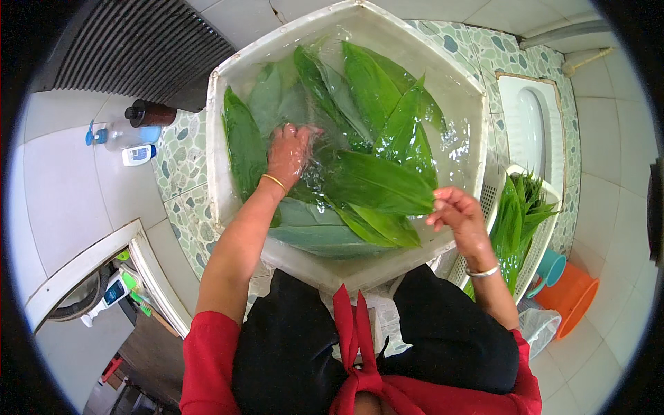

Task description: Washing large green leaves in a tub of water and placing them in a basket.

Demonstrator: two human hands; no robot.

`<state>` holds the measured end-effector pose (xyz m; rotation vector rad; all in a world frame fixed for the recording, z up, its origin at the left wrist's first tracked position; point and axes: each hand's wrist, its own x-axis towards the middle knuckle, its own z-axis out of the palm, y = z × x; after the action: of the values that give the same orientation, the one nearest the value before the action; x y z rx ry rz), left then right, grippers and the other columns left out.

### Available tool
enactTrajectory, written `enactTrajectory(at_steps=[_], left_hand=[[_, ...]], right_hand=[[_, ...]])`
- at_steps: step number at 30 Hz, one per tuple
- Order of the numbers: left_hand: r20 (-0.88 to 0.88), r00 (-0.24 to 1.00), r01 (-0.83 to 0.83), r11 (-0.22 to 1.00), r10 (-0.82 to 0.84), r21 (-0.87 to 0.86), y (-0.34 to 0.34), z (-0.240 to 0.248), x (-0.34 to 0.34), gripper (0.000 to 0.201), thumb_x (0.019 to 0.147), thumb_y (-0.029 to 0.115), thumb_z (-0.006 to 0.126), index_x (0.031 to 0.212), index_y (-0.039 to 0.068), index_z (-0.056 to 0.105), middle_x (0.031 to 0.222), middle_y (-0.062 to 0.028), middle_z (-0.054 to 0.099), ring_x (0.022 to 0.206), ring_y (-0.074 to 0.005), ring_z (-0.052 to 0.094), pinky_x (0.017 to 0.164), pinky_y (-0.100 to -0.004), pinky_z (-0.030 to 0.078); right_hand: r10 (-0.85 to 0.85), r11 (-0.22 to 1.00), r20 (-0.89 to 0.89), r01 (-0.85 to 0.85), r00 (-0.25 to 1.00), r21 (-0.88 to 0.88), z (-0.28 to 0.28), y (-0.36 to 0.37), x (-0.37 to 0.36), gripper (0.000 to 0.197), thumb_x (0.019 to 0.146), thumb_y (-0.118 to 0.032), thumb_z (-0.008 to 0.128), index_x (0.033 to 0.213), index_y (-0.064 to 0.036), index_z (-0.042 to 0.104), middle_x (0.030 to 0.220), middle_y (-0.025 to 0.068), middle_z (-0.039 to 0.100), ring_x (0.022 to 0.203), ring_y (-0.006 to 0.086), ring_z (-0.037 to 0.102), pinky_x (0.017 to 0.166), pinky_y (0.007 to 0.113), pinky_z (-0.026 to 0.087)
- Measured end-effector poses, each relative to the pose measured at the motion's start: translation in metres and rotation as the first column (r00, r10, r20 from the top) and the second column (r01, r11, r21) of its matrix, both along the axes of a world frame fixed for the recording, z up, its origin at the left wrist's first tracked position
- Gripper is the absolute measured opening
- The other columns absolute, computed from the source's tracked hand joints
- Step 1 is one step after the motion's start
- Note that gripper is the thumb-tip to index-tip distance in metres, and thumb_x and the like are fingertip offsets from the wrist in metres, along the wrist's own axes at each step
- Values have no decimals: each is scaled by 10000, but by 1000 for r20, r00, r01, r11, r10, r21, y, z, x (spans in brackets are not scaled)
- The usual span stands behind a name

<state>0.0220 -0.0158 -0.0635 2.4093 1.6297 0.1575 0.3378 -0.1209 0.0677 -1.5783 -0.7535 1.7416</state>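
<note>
A white plastic tub (220, 124) of water holds many long, broad green leaves, some floating and some sunk below the surface. My right hand (460, 216) pinches the tip of one large leaf (377, 183) between thumb and fingers near the tub's right side. That leaf stretches left across the water toward my other hand. Bent over the water at the centre-left, my left hand (292, 151) has its fingertips hidden by splashes and leaves; whether it grips one does not show. Darker leaves (325, 235) lie near the front wall.
On the right stands a white slotted basket (551, 220) of upright leaves, with an orange bucket (568, 297) and a teal cup (551, 266) behind it. A squat toilet (532, 117) is set in the floor beyond. Bottles (138, 155) stand along the left wall.
</note>
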Motion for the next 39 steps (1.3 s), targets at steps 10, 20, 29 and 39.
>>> enactTrajectory(at_steps=[10, 20, 29, 39], left_hand=[[544, 640, -286, 825, 543, -488, 4, 4, -35, 280, 729, 34, 617, 1000, 39, 548, 929, -164, 563, 842, -230, 573, 721, -350, 475], [625, 84, 57, 622, 776, -781, -29, 121, 9, 226, 789, 87, 627, 994, 74, 531, 924, -70, 595, 776, -153, 597, 603, -299, 539], [352, 914, 202, 979, -202, 37, -43, 36, 60, 228, 705, 65, 573, 924, 118, 539, 870, -77, 466, 838, -276, 480, 723, -376, 419], [-8, 987, 159, 972, -160, 176, -7, -4, 9, 362, 767, 81, 502, 1112, 181, 553, 869, -104, 519, 875, -281, 511, 737, -414, 408]], right_hand=[[-82, 730, 113, -17, 990, 683, 118, 22, -35, 206, 869, -1, 494, 1073, -22, 498, 902, 143, 594, 756, 191, 635, 639, 285, 531], [314, 481, 636, -696, 705, 534, -55, -15, -59, 345, 736, 42, 540, 1072, -22, 587, 1114, 158, 557, 955, 294, 590, 809, 328, 503], [249, 453, 648, -678, 720, 579, -64, -22, -59, 316, 754, 30, 538, 1059, -17, 604, 1136, 160, 551, 958, 298, 591, 794, 324, 512], [-12, 653, 629, -470, 777, 594, 52, 0, -8, 252, 781, 59, 562, 1009, -19, 636, 1036, 153, 612, 913, 246, 614, 780, 303, 499]])
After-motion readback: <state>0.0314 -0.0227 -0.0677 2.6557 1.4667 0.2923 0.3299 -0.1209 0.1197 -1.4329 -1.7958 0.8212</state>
